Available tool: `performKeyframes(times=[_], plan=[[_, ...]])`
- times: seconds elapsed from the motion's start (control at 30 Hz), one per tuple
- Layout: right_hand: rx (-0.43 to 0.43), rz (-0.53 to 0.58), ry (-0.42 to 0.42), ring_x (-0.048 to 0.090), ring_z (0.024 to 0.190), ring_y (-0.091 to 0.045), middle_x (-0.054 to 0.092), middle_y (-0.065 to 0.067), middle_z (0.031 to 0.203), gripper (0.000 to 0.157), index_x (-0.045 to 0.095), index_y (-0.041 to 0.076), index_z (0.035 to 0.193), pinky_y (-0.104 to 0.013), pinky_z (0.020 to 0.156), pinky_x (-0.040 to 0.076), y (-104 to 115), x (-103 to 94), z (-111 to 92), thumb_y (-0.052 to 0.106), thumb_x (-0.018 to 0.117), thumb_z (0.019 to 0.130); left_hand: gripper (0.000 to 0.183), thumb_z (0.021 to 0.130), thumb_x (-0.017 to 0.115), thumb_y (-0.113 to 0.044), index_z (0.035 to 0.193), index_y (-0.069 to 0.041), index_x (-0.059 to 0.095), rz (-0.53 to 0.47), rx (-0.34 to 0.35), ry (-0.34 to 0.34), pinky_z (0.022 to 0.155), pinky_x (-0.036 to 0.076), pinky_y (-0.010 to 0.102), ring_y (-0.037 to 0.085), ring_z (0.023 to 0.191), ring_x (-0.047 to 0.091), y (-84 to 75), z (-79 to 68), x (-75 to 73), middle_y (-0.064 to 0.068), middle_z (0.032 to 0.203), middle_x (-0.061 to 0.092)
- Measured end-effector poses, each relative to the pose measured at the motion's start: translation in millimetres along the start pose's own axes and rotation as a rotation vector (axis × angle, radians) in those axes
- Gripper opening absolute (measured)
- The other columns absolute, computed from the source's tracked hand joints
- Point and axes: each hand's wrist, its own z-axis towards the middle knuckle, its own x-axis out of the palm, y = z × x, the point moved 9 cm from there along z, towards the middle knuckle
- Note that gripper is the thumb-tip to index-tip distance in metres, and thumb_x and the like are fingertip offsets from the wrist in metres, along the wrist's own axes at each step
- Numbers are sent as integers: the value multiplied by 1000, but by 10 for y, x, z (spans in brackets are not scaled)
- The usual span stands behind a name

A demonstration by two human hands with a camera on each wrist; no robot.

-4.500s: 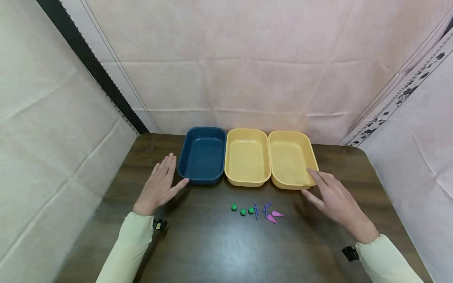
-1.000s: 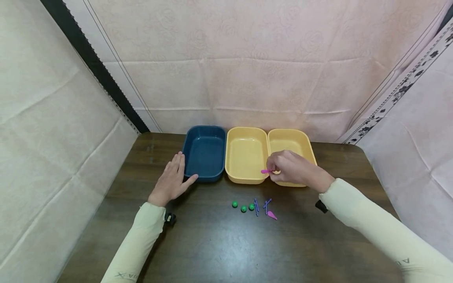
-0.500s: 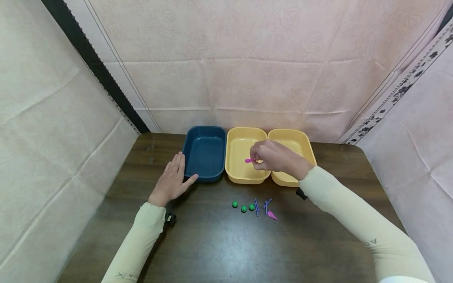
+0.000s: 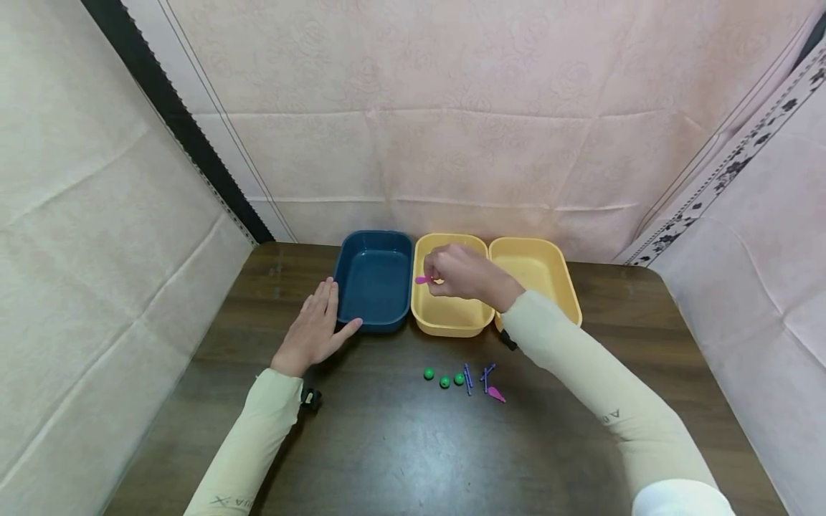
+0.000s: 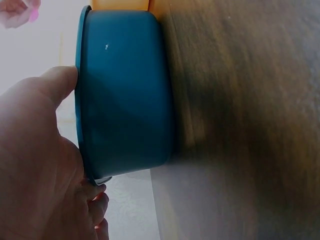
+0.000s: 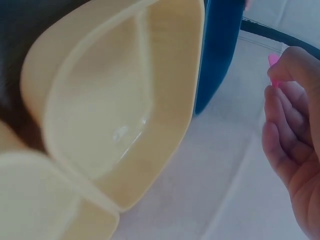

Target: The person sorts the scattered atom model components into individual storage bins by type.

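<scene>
My right hand [image 4: 467, 276] pinches a small pink teardrop-shaped piece [image 4: 421, 279] between thumb and index finger, above the middle yellow bin [image 4: 452, 326]. In the right wrist view the pink piece [image 6: 273, 60] sticks out from the fingertips. My left hand [image 4: 311, 330] rests against the dark blue bin [image 4: 376, 287] with fingers straight. In the left wrist view its thumb touches the rim of that blue bin [image 5: 122, 90]. On the table lie several purple sticks [image 4: 467, 380], green balls [image 4: 444, 382] and another pink teardrop-shaped piece [image 4: 495, 394].
A second yellow bin [image 4: 538, 272] stands at the right end of the row, partly behind the right forearm. The bins stand side by side along the far edge of the brown table [image 4: 387, 451]. Pale cloth [image 4: 452, 158] hangs behind and at both sides.
From the right yellow bin, my right hand picked up one pink piece off the table and has carried it left over the middle bin. The left hand moved slightly right, then stayed still.
</scene>
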Motion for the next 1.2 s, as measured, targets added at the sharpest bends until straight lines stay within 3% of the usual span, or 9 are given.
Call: performKeyframes(times=[0.4, 0.8, 1.0, 1.2], plan=[[43, 59, 5, 68, 80, -18, 78, -7, 93, 6, 78, 7, 95, -26, 76, 62, 14, 335, 337, 13, 78, 93, 103, 104, 45, -67, 168, 3, 5, 7, -3, -6, 133, 14, 60, 42, 166, 7, 8, 16, 9, 21, 178, 3], [118, 108, 36, 70, 87, -18, 78, -8, 100, 15, 79, 6, 105, -27, 83, 64, -17, 682, 443, 19, 76, 98, 104, 104, 44, -69, 168, 2, 5, 16, 8, 1, 133, 15, 59, 42, 166, 7, -26, 33, 45, 20, 179, 4], [132, 87, 51, 76, 103, -22, 77, -14, 117, 32, 76, 2, 122, -32, 93, 64, -10, 644, 472, 25, 75, 100, 104, 104, 44, -69, 168, 2, 4, 23, 2, 10, 133, 14, 59, 42, 166, 6, -8, 23, 35, 20, 178, 2], [113, 81, 78, 74, 106, -24, 75, -14, 120, 35, 75, 1, 125, -33, 95, 63, 38, 409, 352, 25, 76, 100, 104, 104, 43, -70, 168, 2, 5, 20, -3, 3, 133, 14, 58, 42, 166, 5, 23, -2, 11, 19, 179, 1]])
